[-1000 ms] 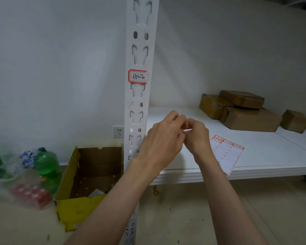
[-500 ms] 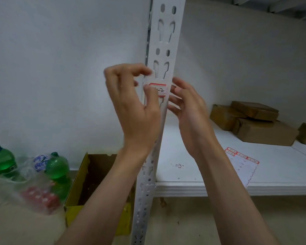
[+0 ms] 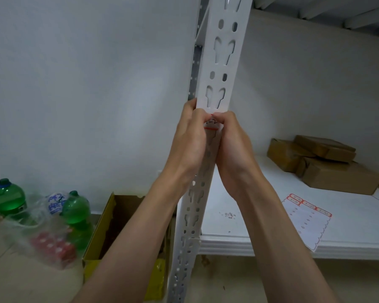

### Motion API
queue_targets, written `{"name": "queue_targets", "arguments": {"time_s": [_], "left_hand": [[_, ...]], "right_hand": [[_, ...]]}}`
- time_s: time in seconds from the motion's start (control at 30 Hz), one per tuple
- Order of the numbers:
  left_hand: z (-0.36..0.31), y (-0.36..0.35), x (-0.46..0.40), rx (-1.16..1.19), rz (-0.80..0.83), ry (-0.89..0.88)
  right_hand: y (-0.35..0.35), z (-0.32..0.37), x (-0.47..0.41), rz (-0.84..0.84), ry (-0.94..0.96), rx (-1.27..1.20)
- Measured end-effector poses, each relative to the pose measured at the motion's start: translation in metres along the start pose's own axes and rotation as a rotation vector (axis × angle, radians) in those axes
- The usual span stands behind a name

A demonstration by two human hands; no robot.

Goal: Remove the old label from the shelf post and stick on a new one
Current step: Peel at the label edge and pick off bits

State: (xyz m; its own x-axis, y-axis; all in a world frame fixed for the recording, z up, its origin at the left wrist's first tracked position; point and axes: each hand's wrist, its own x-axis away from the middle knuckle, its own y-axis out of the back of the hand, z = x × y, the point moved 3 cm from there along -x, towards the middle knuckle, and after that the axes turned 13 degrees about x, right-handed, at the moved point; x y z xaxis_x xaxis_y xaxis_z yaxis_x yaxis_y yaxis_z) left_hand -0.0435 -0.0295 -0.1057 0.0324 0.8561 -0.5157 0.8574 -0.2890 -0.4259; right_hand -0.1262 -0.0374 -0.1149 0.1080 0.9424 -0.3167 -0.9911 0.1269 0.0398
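Note:
The white slotted shelf post [image 3: 221, 62] rises through the middle of the head view. A red-bordered label [image 3: 211, 125] with handwriting is stuck on its front face, mostly covered by my thumbs. My left hand [image 3: 188, 145] grips the post from the left, fingers curled round its edge and thumb on the label's top. From the right, my right hand [image 3: 232, 145] grips the post, and its bent thumb meets the left thumb at the label's upper edge. A sheet of red-bordered labels [image 3: 304, 221] lies on the white shelf [image 3: 228, 246].
Brown cardboard parcels [image 3: 319, 160] sit at the back right of the shelf. On the floor to the left stand an open yellow cardboard box [image 3: 96, 237], two green bottles [image 3: 7, 200] [image 3: 77, 208] and a clear plastic bag [image 3: 42, 237] with red items.
Both hands rose from in front of the shelf to the post and closed on it at the label. The camera came closer and tilted up.

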Motion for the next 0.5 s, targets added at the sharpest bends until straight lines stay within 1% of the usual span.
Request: {"name": "queue_targets", "arguments": {"time_s": [0.23, 0.37, 0.5], "left_hand": [[-0.0019, 0.0005, 0.0008, -0.023, 0.001, 0.014], [-0.0001, 0.0011, 0.0005, -0.012, 0.005, 0.018], [0.0017, 0.0011, 0.0002, -0.022, 0.018, 0.016]], "right_hand": [[-0.0016, -0.0011, -0.0001, -0.03, 0.012, 0.026], [-0.0037, -0.0015, 0.0024, -0.003, 0.005, -0.008], [-0.0029, 0.0014, 0.0025, -0.049, 0.002, 0.009]]}}
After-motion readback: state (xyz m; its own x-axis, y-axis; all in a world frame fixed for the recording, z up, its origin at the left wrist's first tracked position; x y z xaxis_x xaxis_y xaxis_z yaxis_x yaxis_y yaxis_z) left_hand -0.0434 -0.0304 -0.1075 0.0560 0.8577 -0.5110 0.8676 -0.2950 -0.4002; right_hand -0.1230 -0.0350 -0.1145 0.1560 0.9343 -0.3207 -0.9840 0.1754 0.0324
